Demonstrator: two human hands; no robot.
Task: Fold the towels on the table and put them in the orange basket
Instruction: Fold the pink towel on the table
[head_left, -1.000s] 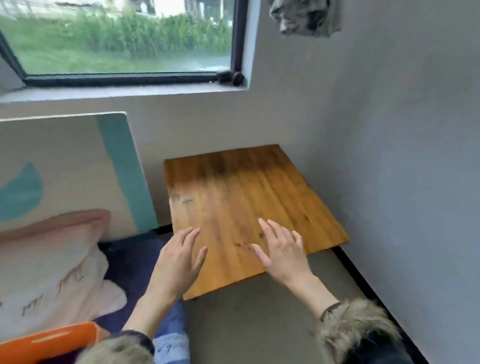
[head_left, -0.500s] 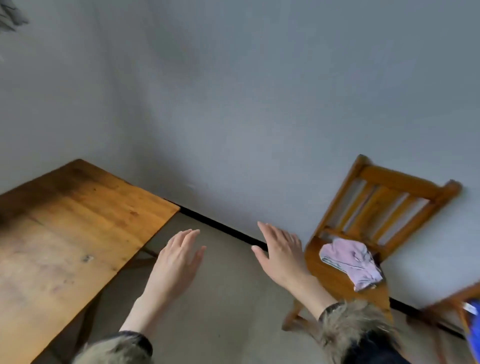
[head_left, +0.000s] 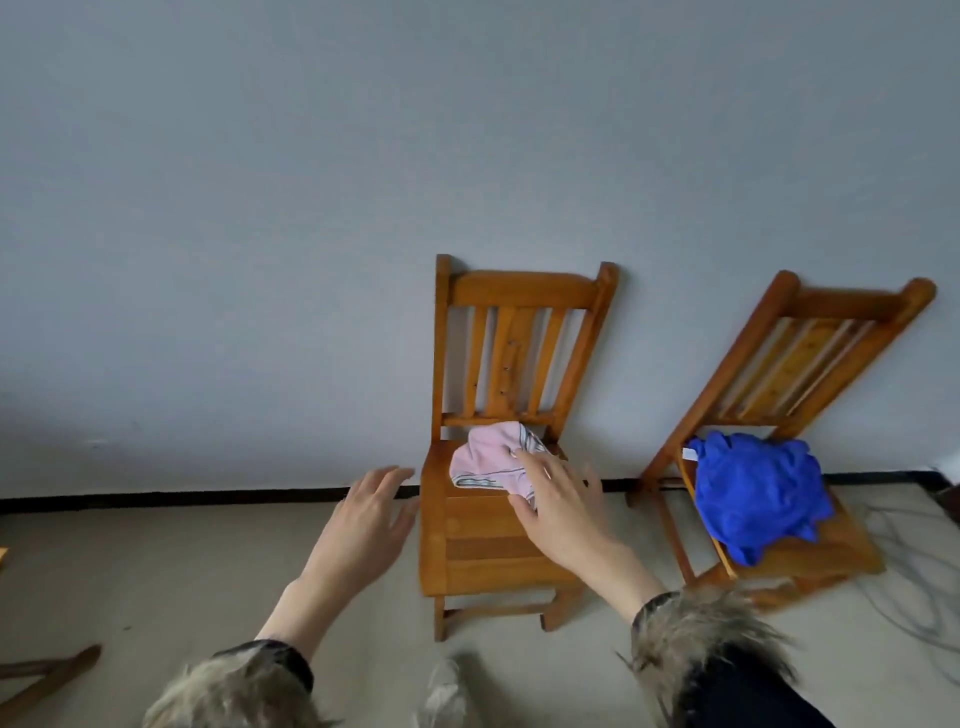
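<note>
- The pink towel lies crumpled at the back of the near chair's seat; the right hand, fingers spread wide and holding nothing, now reaches over it, fingertips at its edge.
- 0.5 s ago the table filled the left of the view; now it is out of sight and both chairs face the camera; I judge the towels are being fetched first.
- The left hand hovers open beside the seat, apart from it.
- Count: 2 towels, 1 pink and 1 blue towel on the far chair; 2 chairs; 2 hands; 0 baskets visible.
</note>
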